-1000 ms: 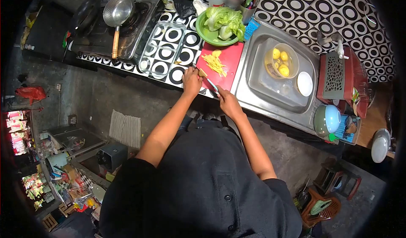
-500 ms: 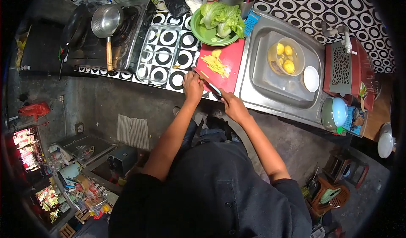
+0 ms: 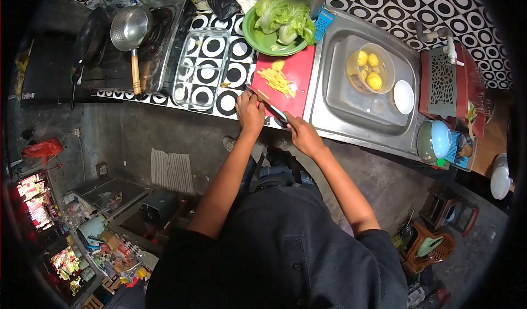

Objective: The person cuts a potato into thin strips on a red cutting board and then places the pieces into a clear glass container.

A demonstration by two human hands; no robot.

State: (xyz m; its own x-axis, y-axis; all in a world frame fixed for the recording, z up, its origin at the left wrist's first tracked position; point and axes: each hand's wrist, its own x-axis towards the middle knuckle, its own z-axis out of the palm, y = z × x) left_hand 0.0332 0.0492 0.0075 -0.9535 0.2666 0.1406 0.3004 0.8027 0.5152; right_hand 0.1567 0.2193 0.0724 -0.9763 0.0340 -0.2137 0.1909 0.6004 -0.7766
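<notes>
My right hand [image 3: 304, 137] is closed around the light-blue handle of a knife [image 3: 278, 112]. Its blade lies at a slant over the lower left of a red cutting board [image 3: 303, 81]. At that same corner, the curled fingers of my left hand [image 3: 251, 114] press down beside the blade; whatever is under them is hidden. A thin yellow strip [image 3: 263, 95] lies along the blade. Farther up the board is a pile of cut yellow strips [image 3: 277, 82], with a rounded yellow piece [image 3: 278, 65] at its top.
Behind the board, a green bowl [image 3: 252, 34] holds leafy greens. To the right, the steel sink [image 3: 318, 108] contains a tub [image 3: 357, 56] of peeled potatoes and a white bowl [image 3: 403, 97]. A glass dish [image 3: 192, 70] and a stove with a wooden-handled pan [image 3: 130, 31] stand left.
The view has shifted slightly. Both hands stay at the board's near edge, and the knife remains beside my left fingers with little visible movement.
</notes>
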